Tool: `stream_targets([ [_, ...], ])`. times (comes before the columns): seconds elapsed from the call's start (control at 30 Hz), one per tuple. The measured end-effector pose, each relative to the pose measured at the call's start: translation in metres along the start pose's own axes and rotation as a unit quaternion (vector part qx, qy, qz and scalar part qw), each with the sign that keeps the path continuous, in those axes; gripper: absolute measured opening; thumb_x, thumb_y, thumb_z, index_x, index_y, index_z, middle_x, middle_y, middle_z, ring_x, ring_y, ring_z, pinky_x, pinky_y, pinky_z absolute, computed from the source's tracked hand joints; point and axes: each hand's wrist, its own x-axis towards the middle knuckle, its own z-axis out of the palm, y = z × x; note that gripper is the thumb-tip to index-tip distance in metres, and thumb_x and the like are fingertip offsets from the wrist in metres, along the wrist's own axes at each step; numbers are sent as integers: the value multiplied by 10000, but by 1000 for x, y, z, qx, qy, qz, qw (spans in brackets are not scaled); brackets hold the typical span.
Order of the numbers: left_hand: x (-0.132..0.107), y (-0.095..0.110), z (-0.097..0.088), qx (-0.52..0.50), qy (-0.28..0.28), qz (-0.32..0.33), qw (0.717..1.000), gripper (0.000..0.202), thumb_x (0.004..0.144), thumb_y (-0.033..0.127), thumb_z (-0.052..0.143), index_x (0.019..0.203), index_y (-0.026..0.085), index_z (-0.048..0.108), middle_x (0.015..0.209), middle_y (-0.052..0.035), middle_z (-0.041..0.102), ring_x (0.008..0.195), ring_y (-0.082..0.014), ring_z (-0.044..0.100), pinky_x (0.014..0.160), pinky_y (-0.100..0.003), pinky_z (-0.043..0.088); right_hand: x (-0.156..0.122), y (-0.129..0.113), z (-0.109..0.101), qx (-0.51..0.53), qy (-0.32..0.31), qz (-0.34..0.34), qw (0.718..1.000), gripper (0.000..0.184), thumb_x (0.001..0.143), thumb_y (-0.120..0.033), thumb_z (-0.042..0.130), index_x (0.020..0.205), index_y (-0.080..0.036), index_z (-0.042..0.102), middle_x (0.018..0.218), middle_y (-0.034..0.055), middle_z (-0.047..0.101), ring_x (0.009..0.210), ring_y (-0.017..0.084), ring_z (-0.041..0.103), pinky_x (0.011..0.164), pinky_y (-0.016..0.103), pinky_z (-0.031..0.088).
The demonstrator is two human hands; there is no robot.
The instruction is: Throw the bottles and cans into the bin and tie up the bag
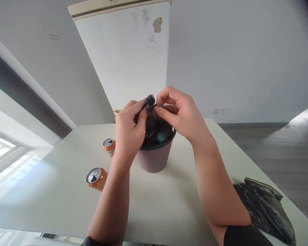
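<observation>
Thin black plastic bag (150, 120) bunched up by the left hand (130, 123)

The likeliest trouble from here is a tear: the film looks flimsy, and a hard pull between the two sides could split it. A loose grip could let the gathered top slip and spread open again. The round mauve bin with a black rim (154, 160) stands upright below, and a sharp tug upward might tip or drag it. To the left, two open orange drink cans with silver tops (97, 178) (109, 147) stand near the left forearm; a sweep of the elbow or wrist could knock one over.

As for the fingers, those of the left hand are closed around the bunched plastic, thumb pressed on the near side, with a twisted tuft poking up above them. On the right hand (181, 112), thumb and forefinger are brought almost together at the plastic's edge, the others curled loosely behind; whether a fold is truly caught there, I cannot tell.

The bag sits in the bin's mouth, with something teal showing dimly through it. The bin rests on the pale tabletop (66, 164). A second, crumpled black plastic bag (269, 212) lies beside the right forearm, well apart from the bin.
</observation>
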Motion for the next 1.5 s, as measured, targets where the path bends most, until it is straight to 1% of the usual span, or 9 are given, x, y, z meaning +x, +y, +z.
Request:
stream_targets([
  [0.23, -1, 0, -3, -34, 54, -61, 996, 155, 911, 169, 707, 1001, 295, 699, 625, 63, 485, 534, -131, 399, 536, -267, 324, -3, -1, 1, -22, -57, -24, 998, 45, 938, -275, 719, 941, -246, 685, 942, 32, 680, 875, 203, 622, 787, 370, 546],
  [0.47, -2, 2, -4, 64, -44, 0, 997, 182, 938, 165, 617, 798, 234, 710, 751, -12, 635, 704, -189, 541, 630, -311, 380, -4, 0, -2, -65, -33, -62, 995, 99, 948, -218, 686, 857, -256, 692, 868, 30, 644, 806, 201, 555, 743, 371, 488],
  [0.6, -2, 5, -6, -6, -86, -39, 996, 378, 1024, 215, 517, 649, 206, 464, 646, -7, 400, 624, -165, 355, 583, -322, 280, -2, 5, -7, -112, 4, -118, 987, 200, 963, -216, 621, 782, -258, 695, 939, 56, 651, 853, 220, 574, 747, 389, 490],
  [0.7, -1, 7, -7, -45, -104, -52, 992, 426, 1048, 239, 496, 644, 203, 368, 651, -6, 326, 633, -164, 299, 576, -330, 241, 0, 6, -10, -155, -21, -145, 977, 169, 987, -256, 611, 846, -254, 702, 1014, 66, 662, 887, 228, 583, 791, 406, 503],
  [0.93, 1, 2, -5, -28, -99, -67, 992, 447, 1035, 240, 567, 631, 202, 380, 637, 1, 356, 618, -152, 335, 549, -314, 274, 3, 13, -9, -224, -75, -154, 959, 227, 1017, -408, 683, 875, -242, 622, 1013, 71, 642, 931, 249, 559, 838, 413, 478],
  [1.07, 1, -4, -5, -39, -38, -90, 994, 456, 1049, 367, 629, 628, 204, 569, 641, -15, 556, 652, -163, 539, 593, -294, 440, 3, 14, -8, -241, -62, -156, 956, 261, 1046, -327, 629, 805, -230, 606, 974, 68, 632, 906, 244, 553, 829, 417, 455],
  [1.17, 1, -2, -7, -26, 7, -106, 994, 267, 991, 373, 723, 784, 211, 770, 793, -42, 745, 824, -220, 716, 762, -327, 592, 2, 10, -11, -241, -32, -140, 960, 279, 1036, -316, 641, 773, -225, 624, 970, 60, 637, 880, 233, 556, 816, 414, 450],
  [1.3, 1, 1, -11, 32, 37, -122, 991, 123, 923, 318, 775, 961, 228, 849, 931, -47, 818, 896, -249, 780, 873, -371, 649, 1, 6, -16, -243, -26, -87, 966, 331, 1021, -346, 683, 725, -212, 623, 982, 55, 657, 850, 209, 565, 779, 392, 439],
  [1.5, 7, -24, -23, 217, 50, -136, 965, 174, 931, 209, 677, 875, 247, 837, 768, -37, 773, 827, -280, 746, 891, -486, 623, 0, 10, -32, -293, -73, 52, 952, 423, 985, -487, 737, 690, -201, 639, 986, 45, 672, 725, 156, 513, 693, 372, 394],
])
